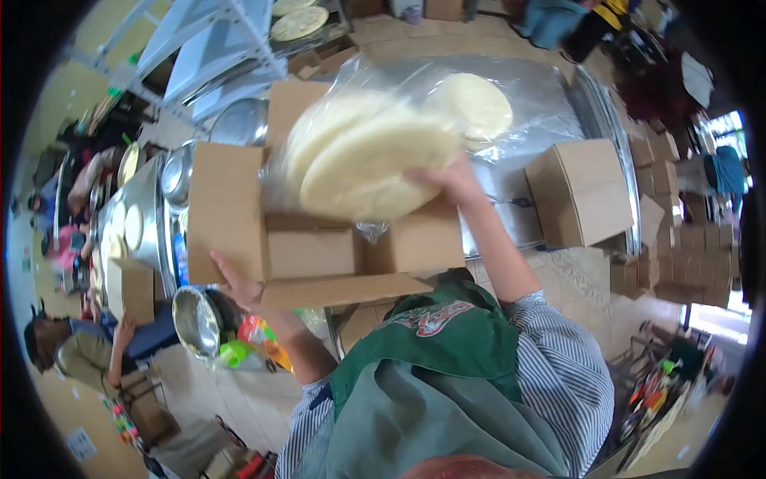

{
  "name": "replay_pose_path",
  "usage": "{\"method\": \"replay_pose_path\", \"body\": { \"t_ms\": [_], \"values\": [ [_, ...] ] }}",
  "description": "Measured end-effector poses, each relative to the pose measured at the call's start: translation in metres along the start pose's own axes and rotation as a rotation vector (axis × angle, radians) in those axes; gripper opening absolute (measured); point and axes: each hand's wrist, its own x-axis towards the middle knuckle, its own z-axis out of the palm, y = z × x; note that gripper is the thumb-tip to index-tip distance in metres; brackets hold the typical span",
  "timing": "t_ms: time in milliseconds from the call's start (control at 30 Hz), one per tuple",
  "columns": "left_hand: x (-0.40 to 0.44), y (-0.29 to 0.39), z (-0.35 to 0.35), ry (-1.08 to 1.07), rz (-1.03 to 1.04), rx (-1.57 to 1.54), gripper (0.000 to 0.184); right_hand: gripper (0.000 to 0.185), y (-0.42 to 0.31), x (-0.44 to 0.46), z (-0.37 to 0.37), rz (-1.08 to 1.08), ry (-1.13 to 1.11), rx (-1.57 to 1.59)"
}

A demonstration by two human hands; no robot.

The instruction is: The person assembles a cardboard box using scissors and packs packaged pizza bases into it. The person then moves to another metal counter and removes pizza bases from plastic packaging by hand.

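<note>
The discs (367, 172) in the right hand (448, 180) are pale cream, the box (227, 199) at the left hand (239, 286) brown, the sleeve (558, 359) behind striped.

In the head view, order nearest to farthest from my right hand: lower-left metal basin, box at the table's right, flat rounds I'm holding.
1. Flat rounds, in your right hand.
2. Box, right side.
3. Metal basin, lower left.
</note>
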Motion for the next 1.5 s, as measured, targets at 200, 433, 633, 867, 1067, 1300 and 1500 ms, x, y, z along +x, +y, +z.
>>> {"method": "replay_pose_path", "body": {
  "t_ms": [200, 433, 633, 867, 1067, 1300, 1500],
  "values": [
    [0.014, 0.029, 0.003, -0.006, -0.063, -0.253, 0.046, 0.053, 0.015, 0.068, -0.133, 0.001, 0.476, 0.418],
    [0.036, 0.001, -0.064, -0.042, 0.905, 0.531, 0.052, 0.086, 0.066, 0.076, -0.179, 0.292, 0.690, 0.261],
    [-0.006, 0.075, -0.046, 0.044, 0.071, -0.332, 0.055, 0.099, 0.038, 0.011, -0.163, 0.446, 0.623, 0.436],
    [-0.116, 0.157, -0.027, -0.172, 0.239, -0.761, 0.056, 0.099, -0.052, -0.256, -0.097, 0.055, -0.114, 0.357],
    [-0.289, 0.209, -0.018, -0.514, 0.149, -0.899, 0.048, 0.074, -0.099, -0.452, -0.130, 0.044, 0.324, 0.157],
    [-0.515, 0.210, -0.021, -1.156, -0.180, -0.411, 0.050, 0.041, -0.078, -0.660, -0.181, 0.000, 1.110, 0.171],
    [-0.668, 0.038, 0.062, -2.058, 0.117, 0.094, 0.049, 0.040, -0.047, -0.788, -0.211, 0.108, 1.514, 0.319]
  ]
}}
